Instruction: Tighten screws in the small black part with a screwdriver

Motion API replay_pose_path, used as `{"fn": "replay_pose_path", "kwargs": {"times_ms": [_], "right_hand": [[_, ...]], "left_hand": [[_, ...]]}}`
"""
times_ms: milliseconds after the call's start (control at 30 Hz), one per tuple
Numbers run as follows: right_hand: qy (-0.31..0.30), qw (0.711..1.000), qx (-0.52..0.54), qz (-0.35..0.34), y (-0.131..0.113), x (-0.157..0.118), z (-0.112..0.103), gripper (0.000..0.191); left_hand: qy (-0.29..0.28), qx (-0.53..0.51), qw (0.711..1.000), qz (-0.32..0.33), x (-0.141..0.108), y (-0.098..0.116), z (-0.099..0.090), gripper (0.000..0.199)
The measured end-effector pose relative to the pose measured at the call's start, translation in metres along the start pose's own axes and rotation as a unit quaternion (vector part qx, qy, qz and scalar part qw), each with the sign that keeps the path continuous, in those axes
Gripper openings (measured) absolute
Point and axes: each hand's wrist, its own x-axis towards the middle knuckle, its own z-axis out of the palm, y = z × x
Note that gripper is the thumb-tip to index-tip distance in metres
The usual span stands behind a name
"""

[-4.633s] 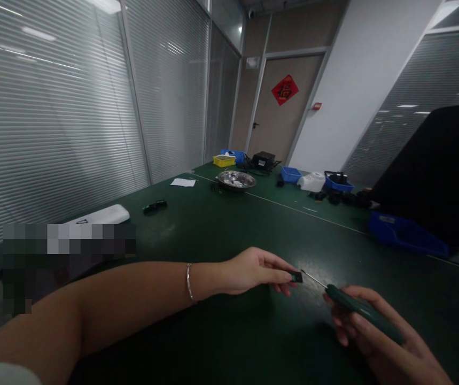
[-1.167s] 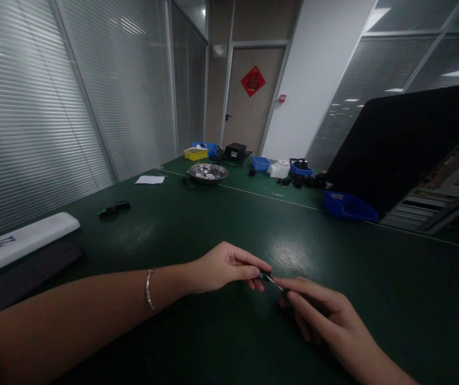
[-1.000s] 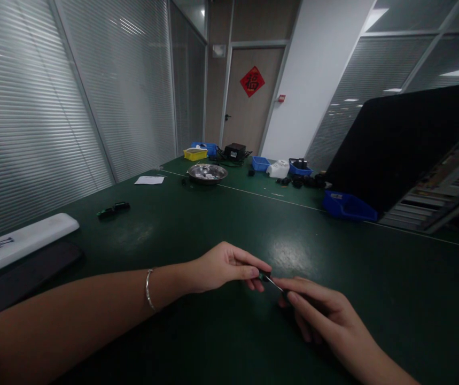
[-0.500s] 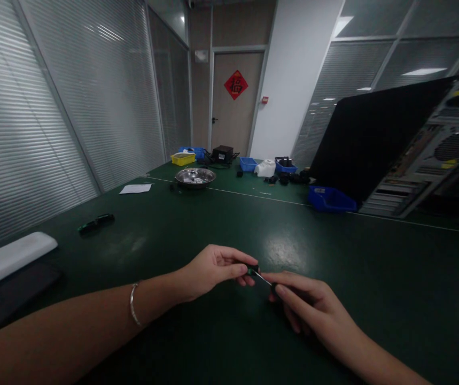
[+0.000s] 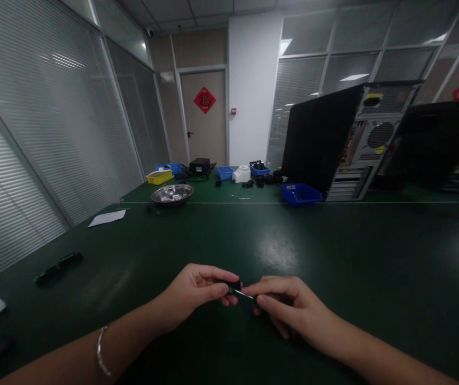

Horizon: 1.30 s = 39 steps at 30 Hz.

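The fingers (image 5: pixel 218 291) of the left hand (image 5: pixel 191 293) are pinching a small black-and-green part (image 5: pixel 235 285) between thumb and forefinger, above the tabletop (image 5: pixel 213 240). The fingers (image 5: pixel 267 303) of the right hand (image 5: pixel 293 305) are grasping a screwdriver (image 5: pixel 244 294), whose handle they are mostly hiding; its thin metal shaft is pointing toward ten o'clock and ending at the part. Seen from the hands, black-and-green pieces (image 5: pixel 70 260) are lying between nine and ten o'clock, and a white sheet (image 5: pixel 108 217) is resting at ten. At eleven, a steel bowl (image 5: pixel 173 201) is holding small bits, with a yellow bin (image 5: pixel 159 178) sitting behind it. A white cover (image 5: pixel 241 174) is standing at twelve. At one, a dark blue bin (image 5: pixel 301 197) is sitting just beside a tall computer case (image 5: pixel 321 144)
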Motion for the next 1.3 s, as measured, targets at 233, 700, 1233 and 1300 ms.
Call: {"fn": "replay_pose_path", "kwargs": {"times_ms": [233,700,1233,1300], "right_hand": [[-0.005,1.000,0.022,-0.009,0.0029,0.0005,-0.0015,0.034],[0.010,1.000,0.019,0.004,0.0006,0.0015,0.0014,0.033],[0.011,0.999,0.034,0.018,0.0050,0.0027,0.0007,0.036],[0.017,0.999,0.038,0.028,0.0055,0.0030,0.0013,0.036]], "left_hand": [[-0.010,-0.020,1.000,-0.010,0.0010,-0.0020,-0.0006,0.029],[0.034,-0.035,0.999,0.005,0.0011,-0.0019,0.0042,0.030],[0.027,-0.066,0.997,-0.015,0.0035,-0.0040,0.0022,0.028],[0.023,-0.068,0.997,-0.012,0.0027,-0.0030,0.0027,0.028]]}}
